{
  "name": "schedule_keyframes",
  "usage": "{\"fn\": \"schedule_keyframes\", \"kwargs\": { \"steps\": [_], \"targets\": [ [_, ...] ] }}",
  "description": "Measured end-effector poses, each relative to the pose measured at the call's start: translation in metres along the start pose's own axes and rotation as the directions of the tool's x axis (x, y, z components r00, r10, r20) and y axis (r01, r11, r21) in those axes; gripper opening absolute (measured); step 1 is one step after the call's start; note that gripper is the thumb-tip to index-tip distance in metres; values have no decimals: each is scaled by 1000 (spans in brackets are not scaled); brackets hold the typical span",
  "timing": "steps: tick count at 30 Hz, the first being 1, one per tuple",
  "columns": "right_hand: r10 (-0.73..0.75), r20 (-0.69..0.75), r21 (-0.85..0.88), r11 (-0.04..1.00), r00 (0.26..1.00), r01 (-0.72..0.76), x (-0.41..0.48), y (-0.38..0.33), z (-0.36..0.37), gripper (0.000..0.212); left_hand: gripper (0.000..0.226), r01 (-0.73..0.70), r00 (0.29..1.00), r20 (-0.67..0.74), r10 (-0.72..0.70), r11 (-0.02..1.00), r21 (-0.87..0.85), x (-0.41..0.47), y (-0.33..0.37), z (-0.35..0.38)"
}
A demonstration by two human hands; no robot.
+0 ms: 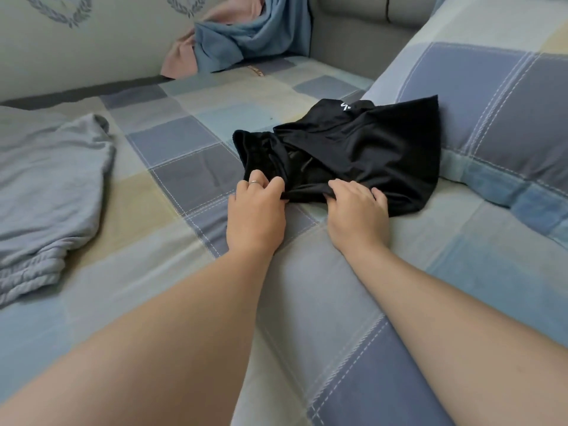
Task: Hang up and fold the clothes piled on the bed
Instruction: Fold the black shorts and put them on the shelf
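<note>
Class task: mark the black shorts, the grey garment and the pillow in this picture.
black shorts (pixel 368 149), head view, smooth upper panel.
grey garment (pixel 46 179), head view, flat middle.
pillow (pixel 491 103), head view, checked top face.

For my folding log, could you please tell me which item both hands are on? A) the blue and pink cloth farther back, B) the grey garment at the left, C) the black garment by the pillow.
C: the left hand and the right hand both pinch the near edge of the black garment; the grey garment lies apart.
</note>
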State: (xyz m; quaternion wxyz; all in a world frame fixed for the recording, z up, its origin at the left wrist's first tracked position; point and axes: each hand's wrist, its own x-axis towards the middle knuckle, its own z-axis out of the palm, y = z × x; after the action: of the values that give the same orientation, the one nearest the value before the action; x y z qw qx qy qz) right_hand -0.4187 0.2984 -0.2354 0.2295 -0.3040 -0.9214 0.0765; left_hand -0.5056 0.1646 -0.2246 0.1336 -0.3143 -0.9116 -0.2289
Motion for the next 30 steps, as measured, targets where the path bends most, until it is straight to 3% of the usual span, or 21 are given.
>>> {"fn": "schedule_keyframes", "kwargs": {
  "steps": [10,17,21,23,27,28,29,30],
  "targets": [
    [-122,322,-76,985,939,154,-94,5,-52,48,20,95,984,150,-94,996,1,-101,16,-48],
    [-203,574,-19,965,793,261,-205,13,-129,46,5,162,915,358,-185,982,95,-241,47,-115],
    [-265,715,15,931,647,364,-257,15,-196,33,9,224,779,556,-290,957,186,-321,87,-175],
    [-282,792,19,898,541,440,-288,14,-232,27,14,270,686,639,-349,937,221,-363,111,-211],
    [-224,956,91,839,189,536,-349,1,-300,24,18,292,405,810,-423,900,324,-432,151,-280],
    [-205,970,108,847,133,520,-355,-3,-313,28,11,284,350,834,-426,897,339,-440,156,-293],
    [-208,970,120,857,123,500,-356,-8,-322,36,1,287,305,850,-428,893,347,-442,159,-303],
    [-259,951,148,865,172,480,-351,-12,-330,43,15,275,318,850,-419,899,341,-440,162,-309]
  ]
}}
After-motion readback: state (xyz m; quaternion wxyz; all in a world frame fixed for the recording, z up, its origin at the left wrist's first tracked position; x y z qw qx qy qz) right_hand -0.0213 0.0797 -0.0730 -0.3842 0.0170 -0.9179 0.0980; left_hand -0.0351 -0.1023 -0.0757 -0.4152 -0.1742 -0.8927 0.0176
